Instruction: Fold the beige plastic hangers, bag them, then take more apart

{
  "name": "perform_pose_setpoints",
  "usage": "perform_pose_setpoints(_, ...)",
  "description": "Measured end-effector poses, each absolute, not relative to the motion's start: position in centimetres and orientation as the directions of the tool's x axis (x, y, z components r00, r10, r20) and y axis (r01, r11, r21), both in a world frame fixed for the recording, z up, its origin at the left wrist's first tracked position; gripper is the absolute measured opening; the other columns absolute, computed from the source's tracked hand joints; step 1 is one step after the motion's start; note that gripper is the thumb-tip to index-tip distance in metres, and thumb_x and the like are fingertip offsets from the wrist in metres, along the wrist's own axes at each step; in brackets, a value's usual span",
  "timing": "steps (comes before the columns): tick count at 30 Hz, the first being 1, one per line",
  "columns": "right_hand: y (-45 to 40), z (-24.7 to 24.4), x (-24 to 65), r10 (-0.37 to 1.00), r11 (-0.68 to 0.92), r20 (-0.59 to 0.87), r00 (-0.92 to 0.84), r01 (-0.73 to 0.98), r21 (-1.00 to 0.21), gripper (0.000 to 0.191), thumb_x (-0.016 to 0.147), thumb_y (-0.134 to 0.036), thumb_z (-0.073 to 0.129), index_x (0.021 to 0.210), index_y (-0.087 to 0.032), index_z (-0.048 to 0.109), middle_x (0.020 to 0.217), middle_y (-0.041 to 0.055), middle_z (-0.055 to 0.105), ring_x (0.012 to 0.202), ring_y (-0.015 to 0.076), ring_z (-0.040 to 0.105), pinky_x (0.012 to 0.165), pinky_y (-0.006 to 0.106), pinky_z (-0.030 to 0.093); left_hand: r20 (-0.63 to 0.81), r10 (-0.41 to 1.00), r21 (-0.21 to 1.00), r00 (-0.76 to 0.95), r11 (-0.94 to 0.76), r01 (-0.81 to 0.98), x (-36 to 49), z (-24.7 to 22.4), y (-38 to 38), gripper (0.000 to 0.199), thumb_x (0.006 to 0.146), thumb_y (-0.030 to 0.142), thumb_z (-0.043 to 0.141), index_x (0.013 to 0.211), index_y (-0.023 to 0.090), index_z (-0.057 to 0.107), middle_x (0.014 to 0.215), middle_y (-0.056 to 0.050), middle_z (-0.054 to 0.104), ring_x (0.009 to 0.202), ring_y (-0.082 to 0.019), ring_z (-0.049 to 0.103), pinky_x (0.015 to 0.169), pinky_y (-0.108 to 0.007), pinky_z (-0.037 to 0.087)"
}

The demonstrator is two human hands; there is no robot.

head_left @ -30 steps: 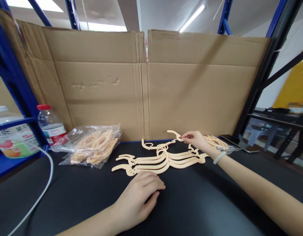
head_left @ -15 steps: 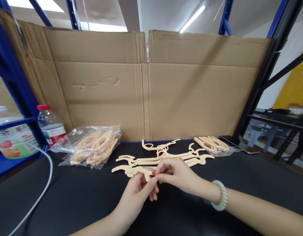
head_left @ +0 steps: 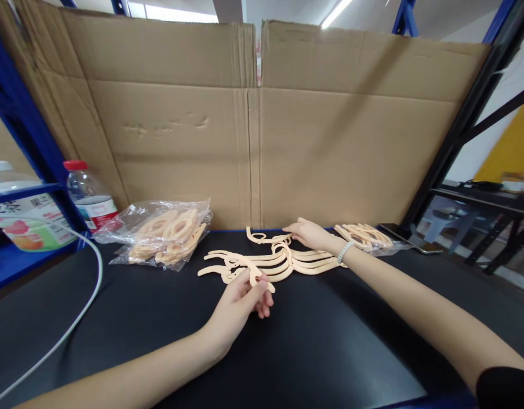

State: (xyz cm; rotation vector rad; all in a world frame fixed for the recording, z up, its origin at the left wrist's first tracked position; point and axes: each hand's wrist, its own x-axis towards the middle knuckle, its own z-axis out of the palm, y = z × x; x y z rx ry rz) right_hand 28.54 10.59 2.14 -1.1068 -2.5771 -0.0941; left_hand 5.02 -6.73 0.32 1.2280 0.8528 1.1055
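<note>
My left hand (head_left: 240, 298) pinches a cream plastic folding hanger (head_left: 256, 274) between thumb and fingers, above the near side of the hanger group. One curved arm points to the back left; a short end sticks out past my thumb. My right hand (head_left: 309, 233) is stretched to the far side of the group. Its fingertips are closed at the right part of the rearmost cream hanger (head_left: 258, 238), partly hidden by the hand. Between my hands several cream hangers (head_left: 265, 262) lie side by side, their rings and hooks overlapping at the middle.
Clear bags of cream parts lie at the left (head_left: 168, 233) and the right (head_left: 364, 236). A phone (head_left: 423, 245) lies beyond the right bag. A red-capped bottle (head_left: 89, 196) and a white cable (head_left: 97, 272) are at the left. Cardboard (head_left: 180, 147) walls the back.
My right hand has left the piece at my left hand and reached forward to the rearmost hanger. My left hand keeps its hold, with the piece turned. The view has tilted down.
</note>
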Motion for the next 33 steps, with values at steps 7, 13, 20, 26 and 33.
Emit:
perform_pose_setpoints(7, 11.5, 2.3, 28.6, 0.67, 0.713, 0.333, -0.664, 0.7, -0.039, 0.017, 0.091, -0.015, 0.058, 0.1, -0.017, 0.072, 0.094, 0.0087, 0.072, 0.093, 0.0224, 0.055, 0.084, 0.034, 0.044, 0.086, 0.956, 0.984, 0.28, -0.039, -0.172, 5.0, 0.3, -6.8, 0.028, 0.083, 0.041, 0.066, 0.088, 0.015, 0.058, 0.063, 0.003, 0.058, 0.053, -0.009, 0.053, 0.052, -0.023, 0.041)
perform_pose_setpoints(13, 10.9, 3.4, 28.9, 0.651, 0.718, 0.397, -0.646, 0.695, -0.045, 0.017, 0.092, -0.014, 0.053, 0.088, -0.016, 0.069, 0.088, 0.0069, 0.069, 0.085, 0.0185, 0.061, 0.081, 0.029, 0.045, 0.102, 0.955, 0.983, 0.278, -0.055, -0.173, 4.9, 0.5, -7.0, 0.024, 0.079, 0.036, 0.072, 0.082, 0.016, 0.058, 0.063, 0.003, 0.057, 0.055, -0.01, 0.053, 0.054, -0.023, 0.041)
perform_pose_setpoints(20, 7.5, 5.3, 31.0, 0.632, 0.664, 0.535, -0.561, 0.748, 0.0, 0.018, 0.094, -0.02, 0.049, 0.09, -0.016, 0.067, 0.085, 0.0074, 0.069, 0.079, 0.0217, 0.061, 0.082, 0.035, 0.043, 0.116, 0.962, 0.985, 0.247, -0.08, -0.154, 4.4, 1.3, -6.8, 0.026, 0.074, 0.033, 0.077, 0.078, 0.015, 0.059, 0.07, 0.0, 0.06, 0.062, -0.011, 0.054, 0.06, -0.024, 0.042)
perform_pose_setpoints(26, 2.1, 5.5, 33.0, 0.554, 0.689, 0.685, -0.474, 0.722, -0.058, 0.023, 0.097, -0.024, 0.042, 0.108, -0.018, 0.061, 0.095, 0.0093, 0.066, 0.087, 0.0225, 0.061, 0.078, 0.036, 0.045, 0.154, 0.971, 0.971, 0.186, -0.113, -0.213, 2.3, 2.5, -6.6, 0.022, 0.071, 0.027, 0.08, 0.076, 0.015, 0.063, 0.076, 0.001, 0.057, 0.066, -0.009, 0.05, 0.062, -0.022, 0.042)
perform_pose_setpoints(33, -0.4, 3.7, 33.6, 0.536, 0.741, 0.732, -0.421, 0.65, -0.169, 0.016, 0.097, -0.024, 0.043, 0.099, -0.02, 0.058, 0.09, 0.0066, 0.061, 0.081, 0.0198, 0.059, 0.071, 0.032, 0.048, 0.173, 0.979, 0.929, 0.11, -0.125, -0.35, 0.3, 2.6, -6.0, 0.02, 0.068, 0.022, 0.084, 0.075, 0.015, 0.067, 0.078, 0.002, 0.055, 0.068, -0.007, 0.048, 0.066, -0.019, 0.042)
